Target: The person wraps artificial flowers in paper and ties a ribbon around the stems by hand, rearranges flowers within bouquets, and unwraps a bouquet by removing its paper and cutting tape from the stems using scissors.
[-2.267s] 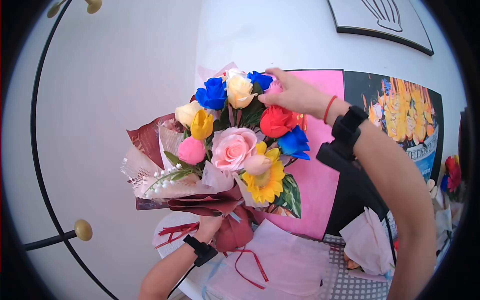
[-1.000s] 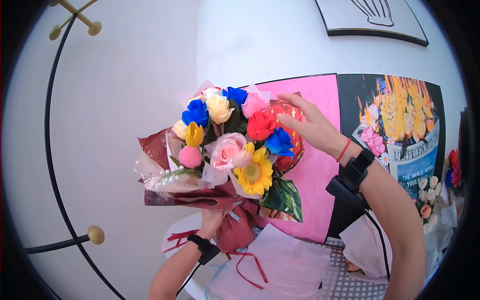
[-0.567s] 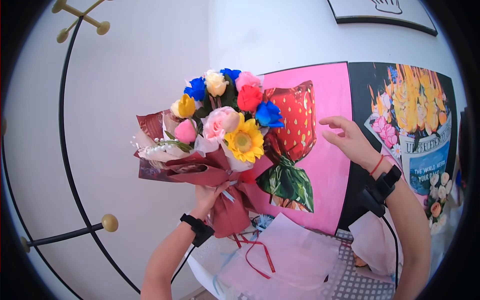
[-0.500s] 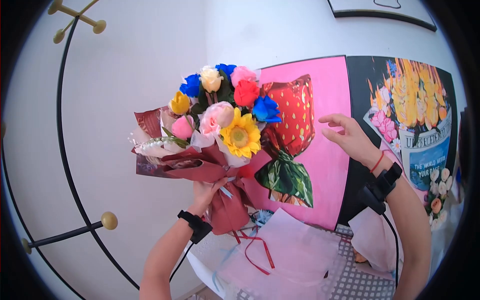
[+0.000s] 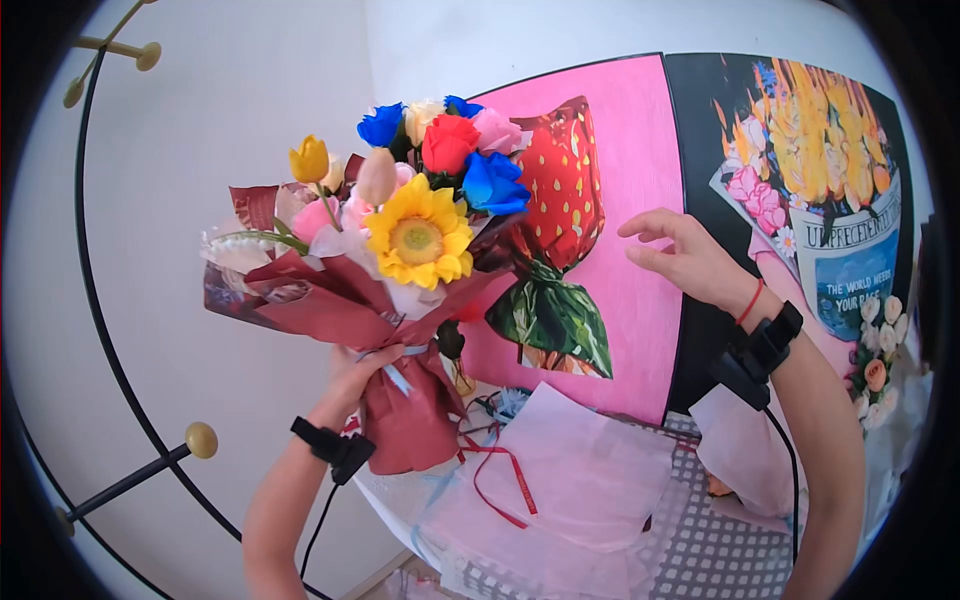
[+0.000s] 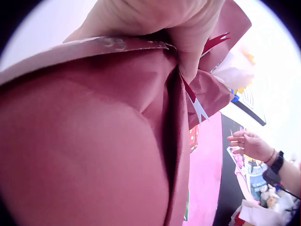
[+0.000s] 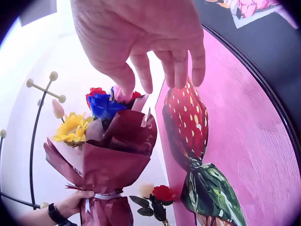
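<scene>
A bouquet wrapped in dark red paper (image 5: 330, 300) is held upright above the table. My left hand (image 5: 365, 375) grips its gathered neck, where a pale ribbon (image 5: 397, 378) is tied. In the left wrist view the thumb presses on the red wrapping (image 6: 84, 141) near the ribbon's ends. A sunflower (image 5: 417, 238) faces me among blue, red, pink and cream roses, with a yellow tulip (image 5: 309, 160) at the left. My right hand (image 5: 690, 260) hovers empty to the right of the bouquet, fingers loosely bent, as the right wrist view also shows.
Pale pink wrapping sheets (image 5: 570, 480) and a red ribbon (image 5: 515, 475) lie on the table. A pink painting (image 5: 640, 330) and a dark poster (image 5: 690, 150) lean at the wall. A black coat rack (image 5: 90, 260) stands left. A wrapped bundle (image 5: 745, 450) lies right.
My right hand has left the flowers and drawn back to the right. The bouquet has turned in my left hand, bringing the sunflower forward, and the head view has tilted downward.
</scene>
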`<control>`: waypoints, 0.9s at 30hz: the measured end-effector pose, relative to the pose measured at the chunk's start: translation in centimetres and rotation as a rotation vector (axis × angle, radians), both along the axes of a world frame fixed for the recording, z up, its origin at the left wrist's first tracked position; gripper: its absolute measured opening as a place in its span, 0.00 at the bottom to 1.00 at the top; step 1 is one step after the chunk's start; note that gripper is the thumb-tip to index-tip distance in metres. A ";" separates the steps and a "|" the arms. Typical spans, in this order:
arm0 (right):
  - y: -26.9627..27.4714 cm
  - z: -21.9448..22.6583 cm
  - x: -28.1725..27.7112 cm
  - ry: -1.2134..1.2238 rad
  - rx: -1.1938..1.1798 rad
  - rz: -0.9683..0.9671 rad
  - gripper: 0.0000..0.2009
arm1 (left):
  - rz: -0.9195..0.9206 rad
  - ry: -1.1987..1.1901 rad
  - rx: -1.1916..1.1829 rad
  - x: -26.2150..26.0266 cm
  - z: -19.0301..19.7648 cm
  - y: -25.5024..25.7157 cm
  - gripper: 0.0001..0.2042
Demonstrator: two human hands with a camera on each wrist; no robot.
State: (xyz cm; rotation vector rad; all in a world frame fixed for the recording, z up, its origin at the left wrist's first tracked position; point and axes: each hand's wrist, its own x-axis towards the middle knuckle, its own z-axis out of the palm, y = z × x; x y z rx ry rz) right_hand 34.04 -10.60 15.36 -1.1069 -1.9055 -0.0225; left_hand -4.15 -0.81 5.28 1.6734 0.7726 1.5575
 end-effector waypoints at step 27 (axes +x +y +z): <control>1.2 -3.5 -2.3 -0.369 -0.200 0.158 0.15 | 0.478 0.019 0.293 -4.0 -2.7 7.5 0.19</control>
